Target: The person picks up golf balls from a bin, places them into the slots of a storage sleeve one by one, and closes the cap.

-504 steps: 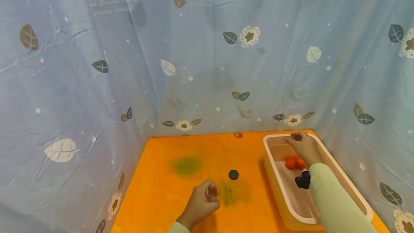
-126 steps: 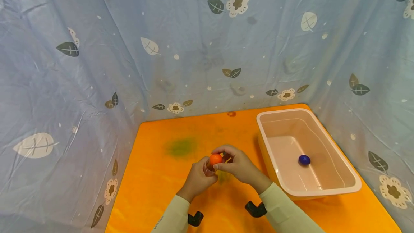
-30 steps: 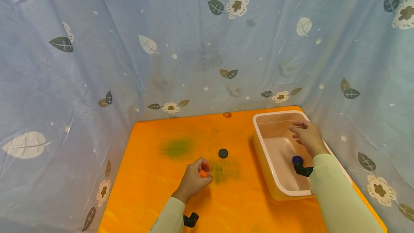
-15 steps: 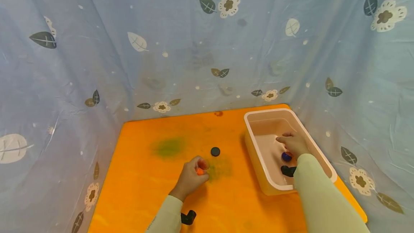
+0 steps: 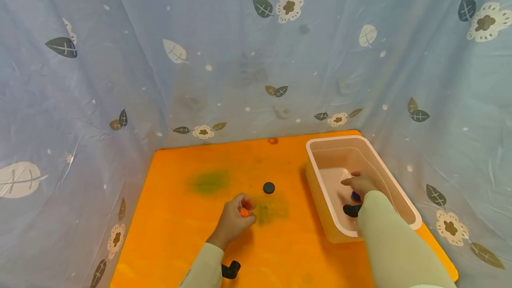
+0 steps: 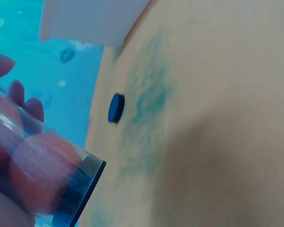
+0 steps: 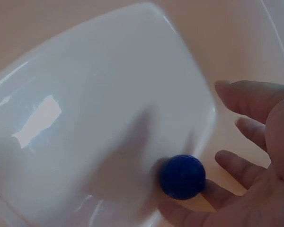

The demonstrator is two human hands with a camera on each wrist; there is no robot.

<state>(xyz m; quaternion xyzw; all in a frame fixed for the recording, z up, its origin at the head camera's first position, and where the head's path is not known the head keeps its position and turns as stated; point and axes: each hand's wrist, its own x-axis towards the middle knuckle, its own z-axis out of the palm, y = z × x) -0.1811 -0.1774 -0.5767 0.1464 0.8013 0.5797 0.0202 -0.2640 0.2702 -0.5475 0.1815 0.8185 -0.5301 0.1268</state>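
Beside right hand (image 7: 255, 156), seemingly touching, blue ball (image 7: 182, 176)

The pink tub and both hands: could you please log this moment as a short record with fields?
left hand: grips a clear tube holding two orange balls
right hand: open inside the pink tub, fingers beside the blue ball
black cap: lies on the orange table, apart from both hands
backdrop: blue cloth with leaves and flowers

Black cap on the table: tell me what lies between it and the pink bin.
Nothing: between the black cap and the pink bin the head view shows only bare orange table.
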